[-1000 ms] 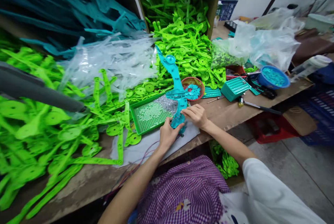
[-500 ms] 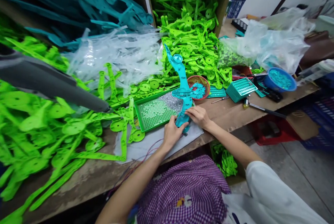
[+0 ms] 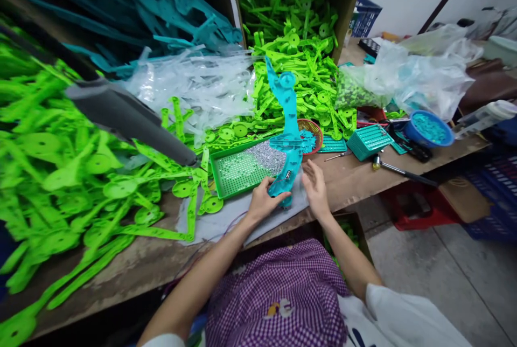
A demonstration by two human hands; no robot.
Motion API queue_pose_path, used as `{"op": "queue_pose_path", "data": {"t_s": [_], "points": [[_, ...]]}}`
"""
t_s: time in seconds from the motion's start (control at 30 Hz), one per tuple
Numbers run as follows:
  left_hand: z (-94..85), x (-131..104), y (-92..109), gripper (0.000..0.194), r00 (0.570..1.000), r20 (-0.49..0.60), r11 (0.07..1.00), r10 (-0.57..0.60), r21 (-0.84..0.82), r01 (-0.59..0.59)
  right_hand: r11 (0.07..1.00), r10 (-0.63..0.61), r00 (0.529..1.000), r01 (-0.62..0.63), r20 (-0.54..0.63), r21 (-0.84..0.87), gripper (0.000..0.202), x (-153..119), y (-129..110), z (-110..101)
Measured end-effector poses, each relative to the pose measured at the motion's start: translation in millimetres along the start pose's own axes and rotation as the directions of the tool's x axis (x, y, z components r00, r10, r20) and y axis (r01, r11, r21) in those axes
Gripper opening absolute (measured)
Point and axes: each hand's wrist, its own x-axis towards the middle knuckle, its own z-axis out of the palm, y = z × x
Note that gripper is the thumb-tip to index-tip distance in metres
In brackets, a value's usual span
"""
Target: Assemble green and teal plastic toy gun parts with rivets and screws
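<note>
A long, curved blue plastic part [image 3: 291, 112] stands up from the bench in front of me. My left hand [image 3: 263, 199] grips its lower end between thumb and fingers. Just above that grip, a small shiny metal piece [image 3: 288, 174] sits in the part, with a thin wire near it. To the right, my right hand [image 3: 317, 189] is held apart from the part, fingers stretched out and nothing visible in them. Behind the part is a green perforated tray [image 3: 220, 188] with a heap of small silvery pieces [image 3: 266, 157]. A grey cloth [image 3: 258, 233] lies underneath.
Green plastic parts [image 3: 52, 174] are piled at left and behind. A dark grey pointed device [image 3: 137, 126] reaches in from the left. Rightward are a red basket [image 3: 320, 142] of blue pieces, a teal block [image 3: 367, 139], a hammer [image 3: 407, 172] and a blue bowl [image 3: 446, 139].
My right hand has let go of the blue part's edge and opened beside it, uncovering the metal piece. My left hand keeps its grip. The grey device appears lower and further right.
</note>
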Motion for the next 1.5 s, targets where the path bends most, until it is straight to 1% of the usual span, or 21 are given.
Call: {"op": "queue_pose_path", "data": {"t_s": [0.07, 0.13, 0.17, 0.23, 0.3, 0.37, 0.43, 0.5, 0.57, 0.67, 0.77, 0.87, 0.97, 1.03, 1.1, 1.2, 1.27, 1.33, 1.43, 1.47, 1.5], "points": [[-4.3, 0.0, 6.0, 0.044, 0.996, 0.083, 0.999, 0.030, -0.047, -0.026, 0.959, 0.136, 0.989, -0.148, 0.066, 0.242, 0.051, 8.9, -12.3, 6.0], [-11.3, -6.4, 11.4, 0.051, 0.983, 0.168, 0.990, 0.070, -0.130, -0.048, 0.885, 0.220, 0.966, -0.257, 0.139, 0.388, 0.042, 13.9, -23.9, 10.6], [-15.7, -13.1, 12.9, 0.058, 0.974, 0.212, 0.983, 0.086, -0.174, -0.049, 0.856, 0.250, 0.959, -0.282, 0.132, 0.432, 0.038, 13.9, -28.5, 11.5], [-25.7, -33.5, 13.1, 0.077, 0.949, 0.301, 0.976, 0.089, -0.215, -0.024, 0.831, 0.279, 0.958, -0.272, 0.059, 0.484, 0.035, 9.2, -33.8, 10.9], [-35.3, -60.7, 11.2, 0.087, 0.934, 0.356, 0.991, 0.025, -0.129, 0.023, 0.837, 0.281, 0.959, -0.229, -0.032, 0.497, 0.038, 0.7, -33.9, 9.1], [-43.7, -88.7, 11.3, 0.071, 0.934, 0.355, 0.999, -0.046, -0.006, 0.052, 0.852, 0.270, 0.959, -0.199, -0.082, 0.484, 0.044, -7.8, -30.9, 8.4], [-52.9, -111.8, 17.2, 0.043, 0.951, 0.305, 0.997, -0.055, 0.065, 0.037, 0.872, 0.247, 0.964, -0.179, -0.094, 0.456, 0.051, -13.9, -28.2, 8.9], [-65.1, -126.2, 30.5, 0.027, 0.983, 0.182, 0.997, -0.020, 0.082, 0.005, 0.884, 0.223, 0.972, -0.168, -0.078, 0.435, 0.059, -17.6, -28.4, 8.0], [-80.0, -130.2, 50.3, 0.025, 0.999, 0.002, 0.996, 0.038, 0.079, -0.038, 0.875, 0.219, 0.975, -0.185, -0.024, 0.447, 0.067, -20.0, -32.2, 2.9], [-99.5, -118.5, 86.3, 0.024, 0.963, -0.210, 0.983, 0.169, 0.099, -0.151, 0.834, 0.242, 0.952, -0.304, 0.189, 0.461, 0.071, -23.0, -41.1, -16.0], [-104.9, -96.8, 114.6, 0.024, 0.928, -0.272, 0.966, 0.255, 0.114, -0.232, 0.823, 0.245, 0.873, -0.417, 0.422, 0.385, 0.076, -24.3, -45.9, -44.6], [-97.1, -81.5, 118.9, 0.028, 0.963, -0.188, 0.981, 0.192, 0.059, -0.184, 0.842, 0.253, 0.772, -0.473, 0.583, 0.260, 0.075, -23.5, -43.7, -74.1], [-88.8, -77.7, 100.9, 0.028, 0.991, 0.004, 0.989, 0.135, 0.063, -0.135, 0.862, 0.295, 0.656, -0.497, 0.695, 0.104, 0.066, -23.2, -38.3, -95.6], [-88.2, -77.8, 85.6, 0.029, 0.991, 0.059, 0.984, 0.122, 0.124, -0.128, 0.859, 0.320, 0.595, -0.510, 0.737, 0.039, 0.060, -23.3, -34.2, -103.4], [-92.7, -77.4, 72.9, 0.030, 0.989, 0.081, 0.974, 0.122, 0.180, -0.135, 0.843, 0.338, 0.534, -0.538, 0.775, 0.003, 0.056, -21.2, -30.3, -107.6], [-109.0, -75.5, 59.3, 0.030, 0.978, 0.165, 0.962, 0.129, 0.218, -0.164, 0.830, 0.369, 0.417, -0.549, 0.831, -0.093, 0.050, -8.0, -26.6, -111.5], [-125.5, -75.4, 51.8, 0.030, 0.964, 0.237, 0.958, 0.117, 0.228, -0.172, 0.847, 0.384, 0.359, -0.503, 0.851, -0.170, 0.046, 9.8, -26.2, -111.0], [-144.6, -77.9, 45.5, 0.030, 0.959, 0.263, 0.953, 0.104, 0.250, -0.172, 0.881, 0.381, 0.315, -0.411, 0.869, -0.237, 0.043, 33.5, -25.9, -104.0], [-174.9, -90.1, 39.3, 0.032, 0.979, 0.156, 0.926, 0.129, 0.335, -0.176, 0.934, 0.337, 0.236, -0.203, 0.911, -0.293, 0.041, 72.1, -20.9, -79.8], [-184.7, -97.4, 37.5, 0.033, 0.986, 0.095, 0.916, 0.140, 0.366, -0.165, 0.954, 0.300, 0.240, -0.101, 0.923, -0.283, 0.039, 83.2, -17.6, -70.2], [-194.1, -106.7, 35.1, 0.033, 0.989, 0.034, 0.908, 0.143, 0.392, -0.145, 0.964, 0.254, 0.268, 0.012, 0.929, -0.267, 0.037, 92.3, -14.1, -61.3]]}}
